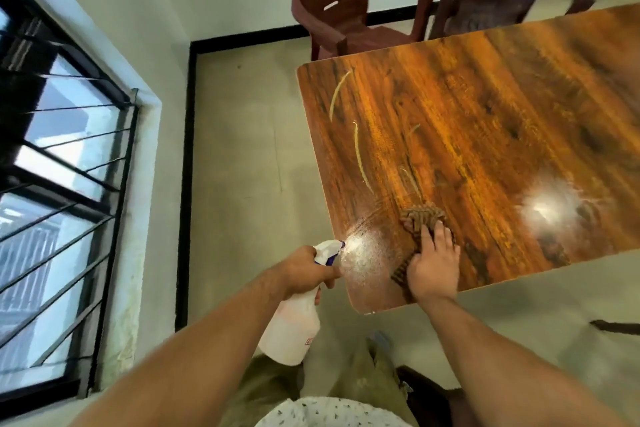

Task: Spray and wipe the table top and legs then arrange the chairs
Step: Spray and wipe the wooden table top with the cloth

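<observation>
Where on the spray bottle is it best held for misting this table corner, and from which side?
Take the spray bottle at the narrow neck under the trigger head, coming from the side away from the table. The left hand grips it so: the nozzle faces the table top and the wide body hangs below.

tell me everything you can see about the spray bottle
The spray bottle has a white, slightly see-through plastic body, a white trigger head and a blue nozzle tip, with a small red mark low on its side. The left hand grips its neck and holds it tilted in the air beside the table top, nozzle aimed at the near corner, where a speckled wet-looking patch shows.
</observation>
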Available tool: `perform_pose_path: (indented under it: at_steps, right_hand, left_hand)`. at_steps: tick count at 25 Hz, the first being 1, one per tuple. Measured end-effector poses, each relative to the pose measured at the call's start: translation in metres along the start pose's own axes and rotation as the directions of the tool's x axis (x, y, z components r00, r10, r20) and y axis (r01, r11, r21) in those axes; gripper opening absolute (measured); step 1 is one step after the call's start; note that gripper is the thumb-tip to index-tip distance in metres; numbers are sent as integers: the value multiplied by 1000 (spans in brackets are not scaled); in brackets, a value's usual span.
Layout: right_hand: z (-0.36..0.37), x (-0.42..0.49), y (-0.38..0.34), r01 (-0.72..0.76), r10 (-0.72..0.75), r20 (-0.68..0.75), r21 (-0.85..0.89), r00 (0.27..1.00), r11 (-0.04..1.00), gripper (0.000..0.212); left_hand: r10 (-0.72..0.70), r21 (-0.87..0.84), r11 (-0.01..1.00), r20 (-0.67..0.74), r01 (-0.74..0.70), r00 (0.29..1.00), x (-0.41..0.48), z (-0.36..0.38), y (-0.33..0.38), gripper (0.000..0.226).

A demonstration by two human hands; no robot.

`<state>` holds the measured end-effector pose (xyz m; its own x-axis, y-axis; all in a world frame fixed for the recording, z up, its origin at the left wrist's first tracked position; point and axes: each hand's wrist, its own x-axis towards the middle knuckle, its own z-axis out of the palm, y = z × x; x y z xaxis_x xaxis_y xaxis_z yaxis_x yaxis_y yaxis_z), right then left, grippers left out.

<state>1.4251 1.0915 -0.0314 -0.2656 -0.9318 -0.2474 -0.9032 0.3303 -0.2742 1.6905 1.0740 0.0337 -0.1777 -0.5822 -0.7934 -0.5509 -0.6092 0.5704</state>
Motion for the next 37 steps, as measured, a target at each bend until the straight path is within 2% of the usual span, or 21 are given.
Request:
perform_pose_path:
  at_steps: [1,2,5,7,9,11,12,15,16,18,20,21,22,25,26,27,30,31,34,35,37]
  right_hand:
    - [10,-15,-31,-142,142,-23,12,990,990,64]
    - [26,-34,-58,-167,167,-45,18,985,986,66]
    - [47,-81,-97,81,-81,-16,65,997,995,66]
    - [39,-85,-82,103,-104,26,17,994,995,65]
    - [35,-65,-71,-237,243,-86,72,966,969,66]
    - [21,-34,-81,-611,637,-89,210,765,763,68]
    - [19,-19,-92,-644,676,-85,238,732,727,69]
    - [26,0,-99,-450,469,-125,156,874,879,67]
    - [24,5,-89,-432,448,-136,134,884,892,65]
    - [14,27,-69,-597,618,-140,166,774,785,65]
    - [1,65,-68,-804,839,-78,248,539,540,67]
    - [-6,86,-78,-825,868,-55,286,493,487,68]
    - [-9,102,-90,-813,855,-63,280,515,510,70]
    - [5,105,-112,-510,519,-85,106,850,853,69]
    - [3,99,-104,-465,470,-53,82,881,881,68]
    - [-1,97,-94,-524,530,-48,94,847,846,68]
    - [-19,128,-82,-869,901,-14,258,433,421,70]
    - [-21,147,-93,-860,894,-7,268,449,434,70]
    - [-5,157,-130,-578,596,-60,178,801,796,63]
    - [-6,147,-133,-555,569,-62,155,820,817,61]
    - [-5,133,-125,-706,730,-104,191,676,681,58]
  left_hand:
    - [9,8,1000,28,-9,1000,7,-8,-1,36]
    - [22,36,999,52,-24,998,14,-14,-1,36]
    - [98,155,981,116,-115,988,28,-25,3,33]
    - [154,243,951,157,-190,975,37,-31,11,26]
    - [172,284,932,202,-226,964,48,-37,24,27]
    - [203,337,900,239,-278,949,60,-41,43,28]
    - [226,362,881,245,-305,943,68,-44,53,26]
    - [270,434,829,243,-353,932,104,-52,89,30]
    - [285,448,817,237,-364,929,118,-55,103,39]
    - [316,459,795,245,-396,917,146,-61,132,47]
    - [285,479,785,284,-393,916,168,-66,157,45]
    - [259,493,778,312,-389,914,180,-67,168,45]
    - [239,510,765,342,-393,909,188,-68,179,41]
    - [212,535,723,431,-438,877,207,-69,213,27]
    - [194,538,727,435,-427,879,210,-71,223,28]
    - [180,541,735,426,-409,886,212,-75,234,30]
    - [171,590,701,406,-401,898,220,-84,262,28]
    - [178,606,679,412,-414,894,227,-88,270,28]
    - [162,599,645,500,-474,851,245,-90,295,27]
    - [139,595,640,533,-487,834,251,-90,304,26]
    - [108,592,623,583,-512,805,260,-89,318,23]
